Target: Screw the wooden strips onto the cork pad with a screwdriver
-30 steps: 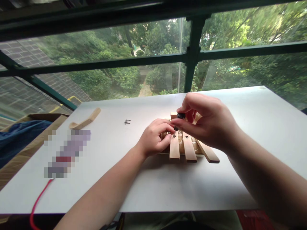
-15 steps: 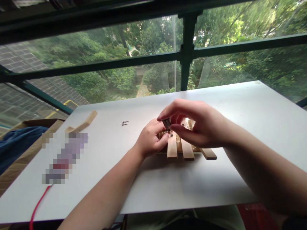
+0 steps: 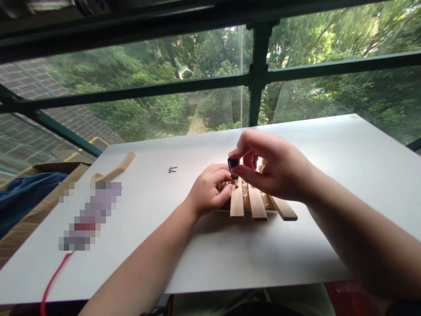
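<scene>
My right hand (image 3: pixel 274 169) pinches a stubby screwdriver (image 3: pixel 233 165) with a dark handle, held upright between thumb and fingers. Its tip points down at a small dark screw (image 3: pixel 236 187) in the leftmost wooden slat (image 3: pixel 237 206). Closed around the left side of the same piece is my left hand (image 3: pixel 210 186), its thumb against the slat near the screw. Two more pale slats, a middle one (image 3: pixel 258 208) and a right one (image 3: pixel 285 210), stick out toward me. Beneath them lies a brown, shiny base (image 3: pixel 245 193), mostly covered by my hands.
Several loose screws (image 3: pixel 172 169) lie on the white table (image 3: pixel 204 272) left of my hands. Farther left are a bent wooden piece (image 3: pixel 115 169) and a blurred-out object with a red cord (image 3: pixel 54 281). A cardboard box (image 3: pixel 59 171) holding blue cloth stands beside the table.
My right hand has shifted slightly right and turned the screwdriver from a tilt to nearly upright over the screw. My left hand keeps its place on the slat.
</scene>
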`<state>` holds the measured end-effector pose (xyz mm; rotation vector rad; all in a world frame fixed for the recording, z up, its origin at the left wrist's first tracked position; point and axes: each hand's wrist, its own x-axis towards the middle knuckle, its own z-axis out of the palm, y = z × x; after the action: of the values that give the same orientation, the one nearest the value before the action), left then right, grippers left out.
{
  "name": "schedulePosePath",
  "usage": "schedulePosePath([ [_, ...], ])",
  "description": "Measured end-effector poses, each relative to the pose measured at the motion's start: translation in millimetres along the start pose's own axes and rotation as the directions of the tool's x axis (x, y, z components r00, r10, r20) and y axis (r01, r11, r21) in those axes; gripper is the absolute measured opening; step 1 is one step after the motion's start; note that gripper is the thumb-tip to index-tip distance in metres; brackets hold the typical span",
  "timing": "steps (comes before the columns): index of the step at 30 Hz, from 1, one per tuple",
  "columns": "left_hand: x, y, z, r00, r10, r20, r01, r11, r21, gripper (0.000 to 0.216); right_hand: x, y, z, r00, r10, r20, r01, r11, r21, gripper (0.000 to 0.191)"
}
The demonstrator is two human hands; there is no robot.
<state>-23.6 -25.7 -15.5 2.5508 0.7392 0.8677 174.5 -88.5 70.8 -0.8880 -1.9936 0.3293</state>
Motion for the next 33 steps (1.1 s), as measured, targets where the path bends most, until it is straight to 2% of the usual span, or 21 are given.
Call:
schedulePosePath([
  [6,0.8,0.3,-0.7,1.0,0.02,0.02,-0.02,0.999,-0.039,0.012,0.0,0.9,-0.3,0.997,-0.004,-0.075,-0.006,0.991,-0.133,0.019],
  [11,0.9,0.0,-0.7,1.0,0.023,0.009,-0.023,0.999,-0.036,0.015,-3.1,1.0,2.3,0.999,0.019,0.044,-0.02,1.0,0.001,0.02],
  [14,0.4,-0.1,-0.2,0.999,0.035,-0.009,-0.036,0.998,-0.046,0.02,-3.4,1.1,3.2,0.997,0.023,0.069,-0.022,1.0,-0.014,0.019],
  [21,-0.1,-0.9,0.5,1.0,0.03,-0.006,-0.03,0.999,-0.018,0.013,-0.9,2.2,4.0,0.995,0.026,-0.092,-0.041,0.985,-0.166,0.025],
  [24,0.0,-1.0,0.8,0.999,0.035,-0.012,-0.035,0.999,-0.031,0.012,-1.1,2.7,5.2,0.992,-0.008,-0.125,-0.025,0.965,-0.261,0.027],
  [28,-0.4,-1.0,1.3,1.0,0.024,-0.001,-0.024,0.998,-0.054,0.012,-2.5,2.0,4.9,0.989,-0.056,-0.139,0.003,0.935,-0.354,0.027],
  [33,-0.9,-2.2,1.5,0.999,0.032,-0.006,-0.032,0.995,-0.091,0.012,-5.6,0.4,4.4,0.996,-0.041,-0.074,0.019,0.96,-0.278,0.015],
])
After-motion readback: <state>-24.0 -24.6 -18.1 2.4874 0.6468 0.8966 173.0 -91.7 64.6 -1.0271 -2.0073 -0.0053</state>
